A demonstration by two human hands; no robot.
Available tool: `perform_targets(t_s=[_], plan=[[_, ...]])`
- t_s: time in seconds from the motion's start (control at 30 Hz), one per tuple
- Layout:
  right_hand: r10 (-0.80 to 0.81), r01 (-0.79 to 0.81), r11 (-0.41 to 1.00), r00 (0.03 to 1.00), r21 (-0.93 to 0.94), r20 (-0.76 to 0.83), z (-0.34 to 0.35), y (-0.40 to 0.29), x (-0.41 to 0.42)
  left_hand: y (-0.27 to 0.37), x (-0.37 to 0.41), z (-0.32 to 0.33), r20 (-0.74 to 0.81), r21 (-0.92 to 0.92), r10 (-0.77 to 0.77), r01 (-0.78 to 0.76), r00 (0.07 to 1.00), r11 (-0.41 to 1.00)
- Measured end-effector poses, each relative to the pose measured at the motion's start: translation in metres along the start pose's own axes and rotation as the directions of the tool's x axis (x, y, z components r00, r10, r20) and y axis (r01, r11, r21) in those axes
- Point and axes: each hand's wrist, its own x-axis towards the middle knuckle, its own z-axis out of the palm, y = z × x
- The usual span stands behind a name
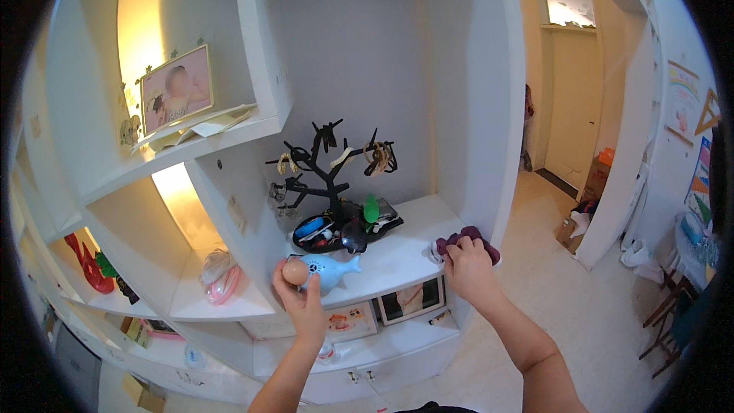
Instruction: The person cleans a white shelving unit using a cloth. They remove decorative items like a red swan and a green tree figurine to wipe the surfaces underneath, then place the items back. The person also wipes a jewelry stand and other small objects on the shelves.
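Observation:
My left hand (304,307) curls round the left end of a light-blue whale-shaped object (330,272) at the shelf's front edge. A round beige ball (295,271) sits between thumb and fingers there; whether it is joined to the blue body, I cannot tell. At the shelf's right front corner, the fingers of my right hand (471,269) grip a bunched maroon fabric piece, like a scrunchie (490,252). A pale item (434,252) partly shows beside it. Behind stands a black tree-shaped holder (330,175), hung with hair ties and clips, its base tray (304,245) full of small things.
An upright panel (476,97) bounds the shelf (395,258) on the right. Below are framed pictures (410,301) and a cupboard with small handles (361,377). To the left, cubbies hold a framed photo (178,92) and a red ornament (92,269). A doorway (550,126) opens at right.

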Motion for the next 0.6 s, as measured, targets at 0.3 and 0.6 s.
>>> perform_targets(t_s=[0.3, 0.6], plan=[[0.242, -0.314, 0.904, 0.936, 0.291, 0.257, -0.055, 0.028, -0.015, 0.031, 0.005, 0.088, 0.356, -0.078, -0.115, 0.152, 0.928, 0.985], [0.327, -0.308, 0.807, 0.943, 0.504, 0.054, -0.065, 0.036, -0.04, -0.03, 0.003, 0.199, 0.521, 0.021, -0.106, 0.111, 0.847, 0.994]])
